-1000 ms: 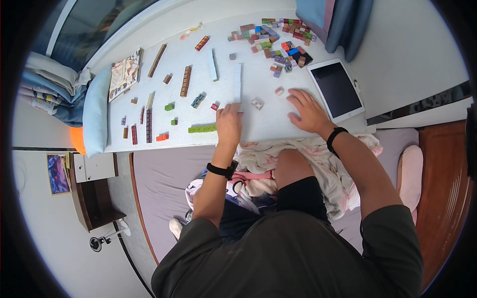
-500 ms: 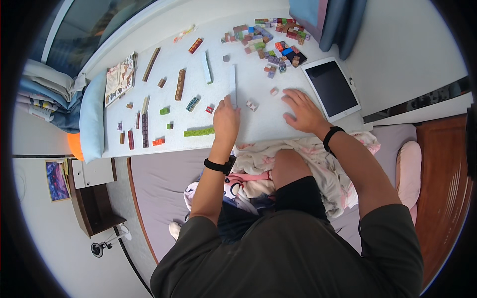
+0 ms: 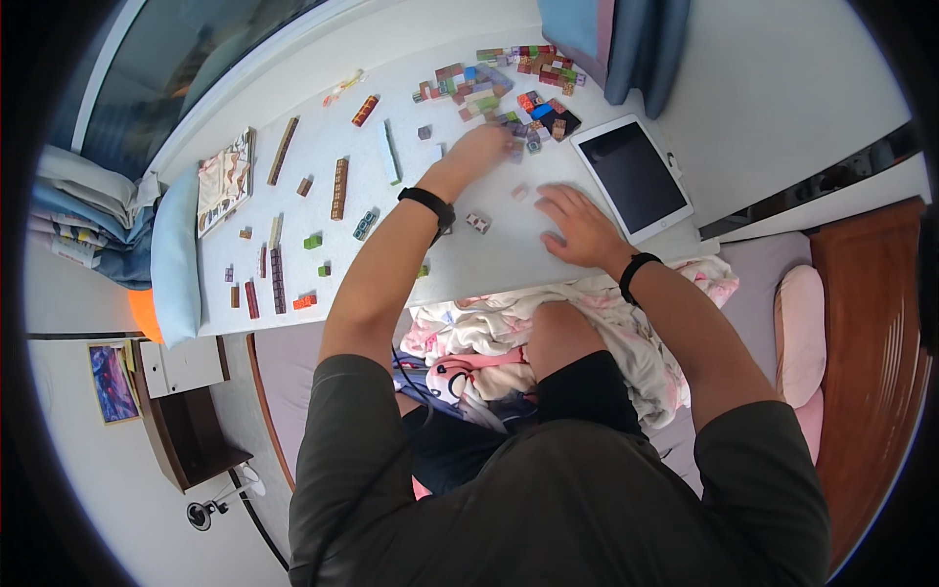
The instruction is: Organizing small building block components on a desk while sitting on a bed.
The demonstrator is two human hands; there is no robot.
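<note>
Bright soft light, left hand [image 3: 486, 152] blurred, fisheye-bent edges, black corners

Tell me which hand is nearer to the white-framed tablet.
Right. The right hand is just left of the white-framed tablet; the left hand is farther left, by the cluster of small blocks.

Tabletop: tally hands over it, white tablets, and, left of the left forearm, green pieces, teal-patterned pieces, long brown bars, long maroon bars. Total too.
Hands, left and right: 2
White tablet: 1
Green pieces: 2
Teal-patterned piece: 1
Long brown bars: 2
Long maroon bar: 1
Total: 9
</note>
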